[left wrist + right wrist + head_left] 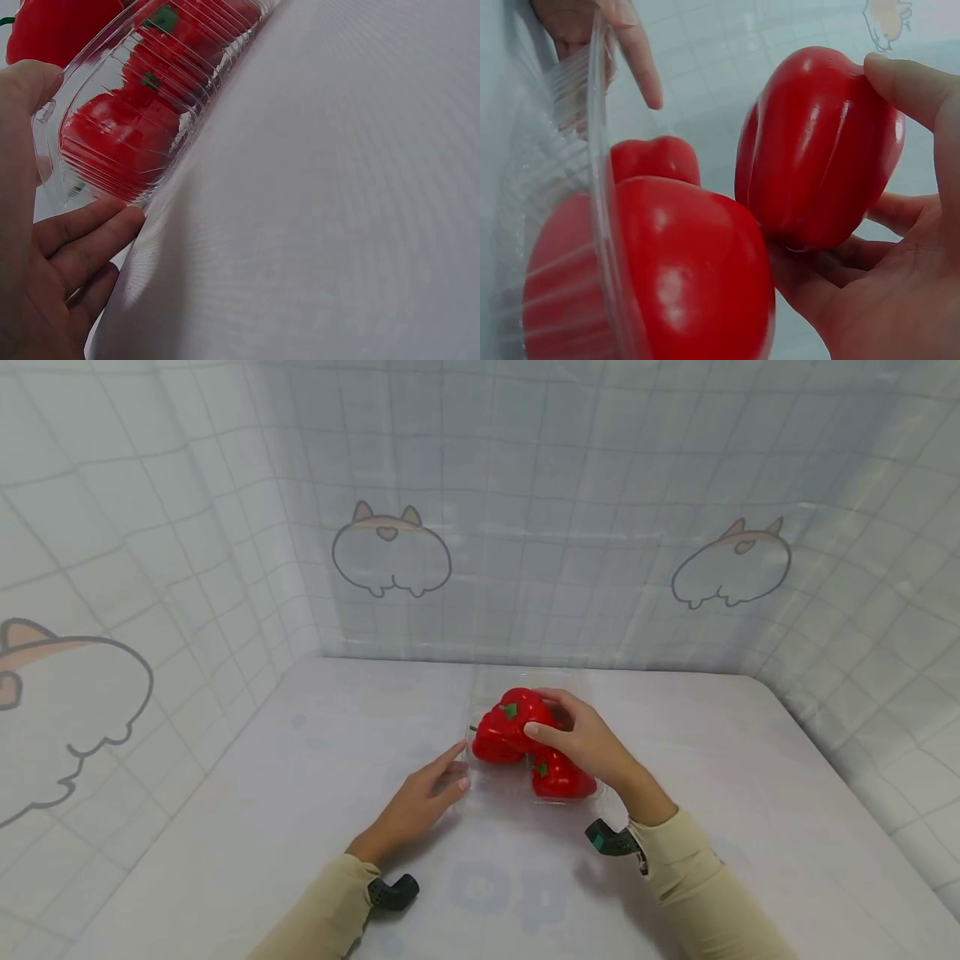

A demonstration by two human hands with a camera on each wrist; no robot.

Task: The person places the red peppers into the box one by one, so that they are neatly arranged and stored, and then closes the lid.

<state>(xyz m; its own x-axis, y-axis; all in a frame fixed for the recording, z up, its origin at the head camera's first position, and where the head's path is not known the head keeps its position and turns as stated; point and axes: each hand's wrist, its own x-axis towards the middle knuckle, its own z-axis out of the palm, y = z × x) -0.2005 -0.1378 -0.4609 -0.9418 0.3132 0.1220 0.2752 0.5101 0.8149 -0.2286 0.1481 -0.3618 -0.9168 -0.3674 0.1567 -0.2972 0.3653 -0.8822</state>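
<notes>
My right hand holds a red bell pepper with a green stem, its thumb on one side and fingers on the other. It is raised over a clear plastic container, with more red bell peppers inside; one pepper lies at the container's front right and another at the left, partly covered by the held one. At the container's left side is my left hand. Its fingers are extended and touch the container's wall in the left wrist view, the thumb at the rim.
Beneath everything is a white table. A white grid-patterned curtain with cartoon animal drawings hangs behind it and along both sides. Dark devices are strapped at both wrists, close above the tabletop.
</notes>
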